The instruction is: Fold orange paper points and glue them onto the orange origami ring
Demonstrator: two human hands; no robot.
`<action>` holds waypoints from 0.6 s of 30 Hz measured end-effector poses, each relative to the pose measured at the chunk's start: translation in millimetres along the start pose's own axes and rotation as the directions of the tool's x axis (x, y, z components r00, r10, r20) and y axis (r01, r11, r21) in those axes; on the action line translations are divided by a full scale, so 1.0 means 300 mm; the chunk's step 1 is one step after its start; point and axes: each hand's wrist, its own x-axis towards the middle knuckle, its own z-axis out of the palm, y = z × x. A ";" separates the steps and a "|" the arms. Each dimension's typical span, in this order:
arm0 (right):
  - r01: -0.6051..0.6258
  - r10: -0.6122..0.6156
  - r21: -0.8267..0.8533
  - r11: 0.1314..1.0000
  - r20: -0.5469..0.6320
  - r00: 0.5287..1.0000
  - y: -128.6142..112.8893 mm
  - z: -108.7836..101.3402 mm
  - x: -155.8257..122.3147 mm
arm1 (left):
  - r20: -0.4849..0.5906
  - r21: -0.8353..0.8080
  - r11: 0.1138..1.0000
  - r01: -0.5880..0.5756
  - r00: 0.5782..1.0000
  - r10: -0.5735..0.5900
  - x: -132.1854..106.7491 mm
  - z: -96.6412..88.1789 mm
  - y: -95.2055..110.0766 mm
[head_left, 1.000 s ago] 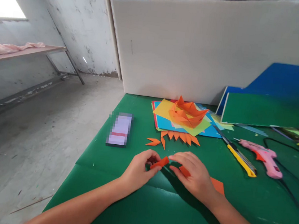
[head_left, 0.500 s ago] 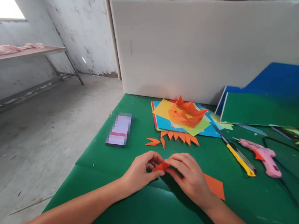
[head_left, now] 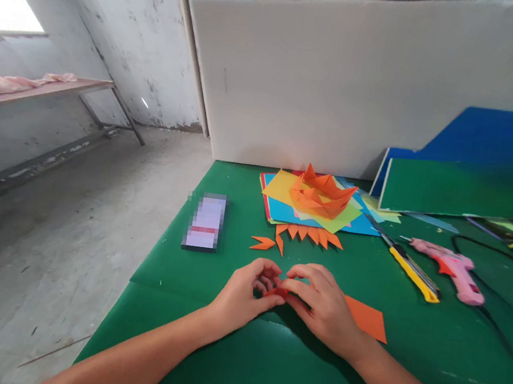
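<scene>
My left hand point(head_left: 243, 296) and my right hand point(head_left: 320, 302) meet over the green table cover point(head_left: 226, 363), fingers pinched together on a small folded orange paper piece point(head_left: 276, 292) that is mostly hidden between them. A flat orange paper sheet point(head_left: 368, 320) lies just right of my right hand. Beyond my hands sit a row of small orange folded points point(head_left: 310, 235) and a separate orange piece point(head_left: 263, 242).
A stack of coloured paper point(head_left: 282, 208) carries an orange folded crown shape point(head_left: 322, 192). To the right lie a yellow utility knife point(head_left: 412, 273), a pink glue gun point(head_left: 455, 270) with black cord, green and blue boards point(head_left: 453, 188). A blurred flat object point(head_left: 205, 221) lies left. A white panel point(head_left: 354, 79) stands behind.
My hands have closed in on each other. The orange piece, earlier showing between the fingertips, is now almost covered, and more of the flat orange sheet shows.
</scene>
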 end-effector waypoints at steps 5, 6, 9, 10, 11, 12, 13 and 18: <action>0.014 -0.012 0.037 0.999 -0.036 0.999 0.004 -0.004 0.004 | 0.030 -0.074 0.997 -0.007 1.000 0.009 -0.003 -0.003 -0.002; 0.016 -0.014 0.040 0.999 -0.048 0.999 0.005 -0.005 0.004 | 0.029 -0.086 0.996 -0.004 1.000 0.006 -0.001 -0.003 -0.004; 0.022 -0.019 0.042 0.999 -0.085 0.996 0.010 -0.005 0.003 | 0.033 -0.182 0.983 0.032 0.999 -0.027 0.009 0.000 -0.014; 0.025 -0.021 0.043 0.999 -0.097 0.995 0.012 -0.004 0.003 | 0.045 -0.236 0.970 0.050 0.998 -0.041 0.012 0.002 -0.017; 0.026 -0.022 0.043 0.999 -0.104 0.994 0.013 -0.003 0.002 | 0.060 -0.287 0.956 0.066 0.997 -0.051 0.015 0.005 -0.020; 0.030 -0.025 0.042 0.999 -0.110 0.994 0.014 -0.001 0.002 | 0.073 -0.328 0.941 0.081 0.996 -0.060 0.018 0.007 -0.022; 0.033 -0.027 0.044 0.999 -0.115 0.993 0.014 0.000 0.001 | 0.080 -0.356 0.930 0.092 0.995 -0.067 0.019 0.009 -0.023; 0.020 -0.014 0.057 0.998 -0.110 0.994 0.011 -0.002 -0.001 | 0.040 -0.321 0.944 0.072 0.997 -0.063 0.020 0.009 -0.022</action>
